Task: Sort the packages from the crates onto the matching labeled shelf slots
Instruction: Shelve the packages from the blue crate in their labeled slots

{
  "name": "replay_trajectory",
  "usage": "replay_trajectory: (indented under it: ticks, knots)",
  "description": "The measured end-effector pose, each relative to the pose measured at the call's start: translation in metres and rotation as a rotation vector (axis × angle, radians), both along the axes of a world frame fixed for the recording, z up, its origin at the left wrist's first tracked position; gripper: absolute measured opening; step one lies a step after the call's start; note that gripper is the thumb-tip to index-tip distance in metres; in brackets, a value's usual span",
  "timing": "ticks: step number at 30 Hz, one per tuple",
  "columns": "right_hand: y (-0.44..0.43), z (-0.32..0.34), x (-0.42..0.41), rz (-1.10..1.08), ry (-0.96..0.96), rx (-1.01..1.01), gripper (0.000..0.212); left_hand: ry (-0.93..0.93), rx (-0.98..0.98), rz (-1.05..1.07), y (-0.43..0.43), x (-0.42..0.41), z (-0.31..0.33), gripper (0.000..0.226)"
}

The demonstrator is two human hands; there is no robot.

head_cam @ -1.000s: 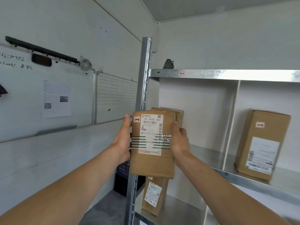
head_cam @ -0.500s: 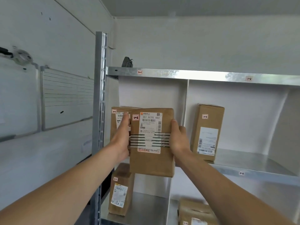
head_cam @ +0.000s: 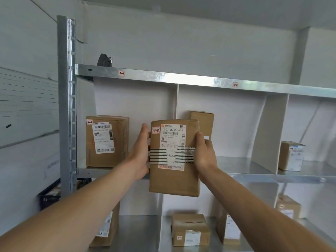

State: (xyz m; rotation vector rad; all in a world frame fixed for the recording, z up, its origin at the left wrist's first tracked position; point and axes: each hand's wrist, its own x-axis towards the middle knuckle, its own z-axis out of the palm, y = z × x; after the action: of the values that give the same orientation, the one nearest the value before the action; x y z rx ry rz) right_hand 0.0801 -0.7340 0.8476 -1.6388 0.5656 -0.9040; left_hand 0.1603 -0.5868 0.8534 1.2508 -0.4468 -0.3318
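Both arms reach forward and up, left hand [head_cam: 140,156] and right hand [head_cam: 205,154] each in a curled grip on opposite side edges of the upright box [head_cam: 173,183] tagged 1-2, held midair before the shelf divider [head_cam: 176,100].

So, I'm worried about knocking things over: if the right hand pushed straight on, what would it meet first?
Probably the upright cardboard box standing just beyond the right hand, behind the held package; depth is unclear.

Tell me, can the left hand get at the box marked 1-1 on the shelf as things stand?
Probably not yet: the left hand grips the held package. Otherwise the way to the 1-1 box looks free.
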Motion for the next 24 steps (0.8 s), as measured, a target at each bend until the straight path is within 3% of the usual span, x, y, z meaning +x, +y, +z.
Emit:
replay_trajectory:
  ticks: [17, 24]
  knots:
    - [-0.092, -0.004, -0.077, -0.226, -0.036, 0.020, 0.052, 0.006, 0.012, -0.307, -0.108, -0.046, 0.002, 0.060]
    - [-0.158, 0.002, -0.099, -0.283, -0.051, 0.008, 0.046, 0.024, 0.026, -0.336, -0.172, -0.069, 0.007, 0.053]
